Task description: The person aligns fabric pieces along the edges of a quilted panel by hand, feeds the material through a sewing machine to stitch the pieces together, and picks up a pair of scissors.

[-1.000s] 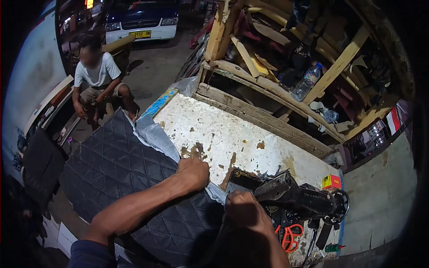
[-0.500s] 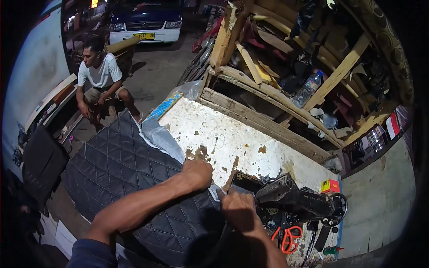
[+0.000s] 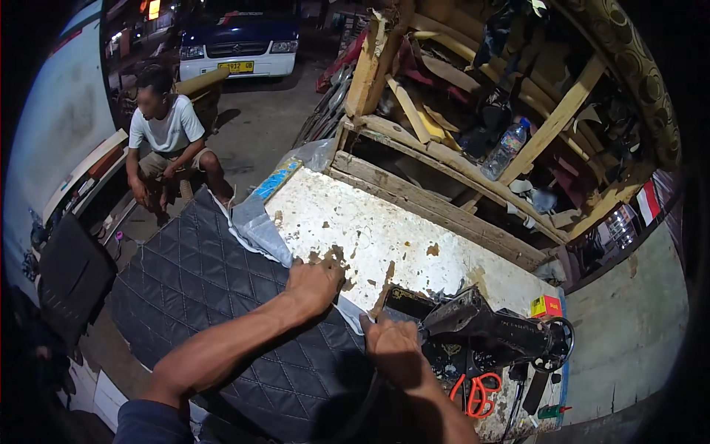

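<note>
Black diamond-quilted fabric (image 3: 196, 277), pale along its far edge, lies left of a black metal sewing machine (image 3: 503, 329); the left hand (image 3: 316, 286), curled closed, grips that edge. The right hand (image 3: 396, 344) meets it farther right; whether its hidden fingertips pinch, I cannot tell.

left hand (image 3: 314, 286) fingertips seemingly hidden, quilted fabric (image 3: 196, 274) partly covered, van (image 3: 240, 29) cropped
</note>
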A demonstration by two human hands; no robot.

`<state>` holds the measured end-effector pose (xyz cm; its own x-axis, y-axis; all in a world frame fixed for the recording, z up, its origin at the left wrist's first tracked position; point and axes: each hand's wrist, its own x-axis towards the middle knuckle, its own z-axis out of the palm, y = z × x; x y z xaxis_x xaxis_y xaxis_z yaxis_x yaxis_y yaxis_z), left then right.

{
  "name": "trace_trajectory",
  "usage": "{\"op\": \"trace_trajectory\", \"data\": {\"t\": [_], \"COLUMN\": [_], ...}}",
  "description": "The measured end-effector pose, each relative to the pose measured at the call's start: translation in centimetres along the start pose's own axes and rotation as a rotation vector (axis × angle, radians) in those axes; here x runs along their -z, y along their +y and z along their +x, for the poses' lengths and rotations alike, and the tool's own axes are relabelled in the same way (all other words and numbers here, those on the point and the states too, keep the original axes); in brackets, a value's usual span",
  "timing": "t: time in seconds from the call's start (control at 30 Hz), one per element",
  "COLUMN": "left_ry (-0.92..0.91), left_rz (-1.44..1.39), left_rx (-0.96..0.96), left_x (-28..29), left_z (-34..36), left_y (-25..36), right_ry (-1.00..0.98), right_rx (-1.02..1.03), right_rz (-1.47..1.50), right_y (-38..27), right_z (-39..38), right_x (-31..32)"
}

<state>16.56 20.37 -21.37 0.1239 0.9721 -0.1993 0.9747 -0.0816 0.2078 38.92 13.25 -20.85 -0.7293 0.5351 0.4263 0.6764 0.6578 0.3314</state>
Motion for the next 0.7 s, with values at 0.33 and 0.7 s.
{"op": "trace_trajectory", "data": {"t": [0.33, 0.7], "left_ry": [0.250, 0.215], "left_rz": [0.008, -0.092], "left_rx": [-0.202, -0.330], "left_x": [-2.1, -2.3], "left_z": [0.3, -0.5], "left_y": [-1.0, -1.3], "right_ry": [-0.421, -0.564], "right_rx": [-0.195, -0.303], "right_rz": [0.156, 0.347], "right_y": [-0.7, -0.2], "right_z": [2.0, 1.4], "right_x": [2.8, 3.6]}}
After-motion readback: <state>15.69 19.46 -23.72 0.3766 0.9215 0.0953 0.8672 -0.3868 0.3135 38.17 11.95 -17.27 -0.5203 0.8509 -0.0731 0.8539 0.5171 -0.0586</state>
